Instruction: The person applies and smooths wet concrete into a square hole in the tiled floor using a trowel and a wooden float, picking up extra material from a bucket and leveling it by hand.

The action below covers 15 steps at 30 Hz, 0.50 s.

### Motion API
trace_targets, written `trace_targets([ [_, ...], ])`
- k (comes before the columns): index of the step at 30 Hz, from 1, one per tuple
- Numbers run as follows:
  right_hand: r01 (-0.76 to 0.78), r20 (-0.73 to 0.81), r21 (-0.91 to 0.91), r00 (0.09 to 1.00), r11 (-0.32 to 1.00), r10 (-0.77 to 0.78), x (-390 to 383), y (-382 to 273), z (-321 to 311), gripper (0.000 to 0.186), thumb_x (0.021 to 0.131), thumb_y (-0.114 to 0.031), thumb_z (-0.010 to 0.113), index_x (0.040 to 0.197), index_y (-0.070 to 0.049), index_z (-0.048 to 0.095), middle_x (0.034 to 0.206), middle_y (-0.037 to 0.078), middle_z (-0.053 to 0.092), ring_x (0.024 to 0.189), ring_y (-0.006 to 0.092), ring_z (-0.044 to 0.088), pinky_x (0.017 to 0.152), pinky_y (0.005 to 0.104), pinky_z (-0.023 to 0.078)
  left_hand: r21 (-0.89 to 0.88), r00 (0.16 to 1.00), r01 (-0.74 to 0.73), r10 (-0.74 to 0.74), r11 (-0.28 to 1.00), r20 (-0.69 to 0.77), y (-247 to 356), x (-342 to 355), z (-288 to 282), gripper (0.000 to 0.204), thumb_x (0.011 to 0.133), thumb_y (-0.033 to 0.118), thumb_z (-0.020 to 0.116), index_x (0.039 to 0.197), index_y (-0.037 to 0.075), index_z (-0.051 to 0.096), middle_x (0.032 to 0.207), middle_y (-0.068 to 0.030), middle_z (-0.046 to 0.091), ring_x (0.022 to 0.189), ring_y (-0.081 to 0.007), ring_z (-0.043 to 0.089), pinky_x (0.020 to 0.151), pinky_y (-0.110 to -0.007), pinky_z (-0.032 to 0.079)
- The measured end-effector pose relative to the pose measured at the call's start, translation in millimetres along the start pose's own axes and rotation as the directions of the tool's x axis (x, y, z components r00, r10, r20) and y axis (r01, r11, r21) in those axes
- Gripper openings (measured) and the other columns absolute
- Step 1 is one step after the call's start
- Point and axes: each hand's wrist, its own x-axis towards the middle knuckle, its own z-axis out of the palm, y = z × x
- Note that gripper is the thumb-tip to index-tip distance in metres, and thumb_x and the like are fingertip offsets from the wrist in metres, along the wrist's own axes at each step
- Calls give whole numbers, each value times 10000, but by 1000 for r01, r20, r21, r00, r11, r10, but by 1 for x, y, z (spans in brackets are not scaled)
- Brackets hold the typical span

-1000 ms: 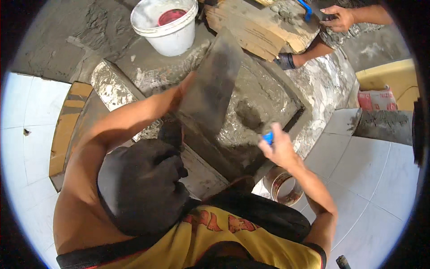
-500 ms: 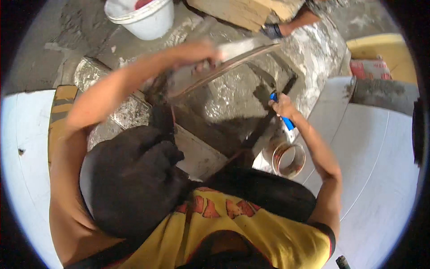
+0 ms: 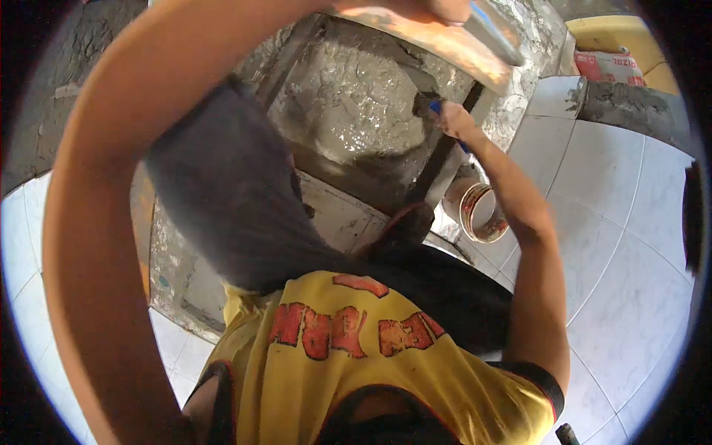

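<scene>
At the top of the view my left hand (image 3: pixel 449 9) grips a flat tile-like slab (image 3: pixel 445 41) by its upper side. Its near edge is pale and rusty orange; the far face is mostly cut off. My right hand (image 3: pixel 456 121) is wrapped round the blue handle of a trowel (image 3: pixel 425 105), whose dark blade touches the right part of the wet grey mortar (image 3: pixel 371 104). That mortar lies spread in a recess between my legs and the slab, with a shiny, uneven surface.
A mortar-smeared round container (image 3: pixel 475 211) stands just right of the recess. White floor tiles (image 3: pixel 586 178) extend along the right. At the upper right a red and white bag (image 3: pixel 610 68) rests in a yellow container (image 3: pixel 630 33). My knee borders the recess on the left.
My left hand and the slab have moved up and to the right, uncovering more mortar. My right hand has shifted slightly up and left with the trowel. The view has shifted too.
</scene>
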Motion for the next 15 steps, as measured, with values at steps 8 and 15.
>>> trace_targets([
  [8, 247, -390, -360, 836, 900, -386, -39, -49, -1, 303, 869, -261, 644, 1025, -22, 542, 669, 146, 589, 640, 343, 618, 598, 431, 515, -338, 999, -41, 41, 940, -8, 12, -65, -47, 161, 870, 96, 565, 932, 10, 687, 707, -72, 632, 555, -133, 552, 491, -287, 456],
  [15, -95, -200, 79, 974, 992, 109, 29, -61, 59, 475, 903, -443, 632, 956, 25, 573, 689, 231, 609, 614, 370, 633, 535, 448, 501, 36, 902, -235, 232, 971, -363, -29, -25, -7, 206, 843, 55, 550, 1010, 13, 664, 712, -65, 625, 596, -185, 565, 553, -295, 499],
])
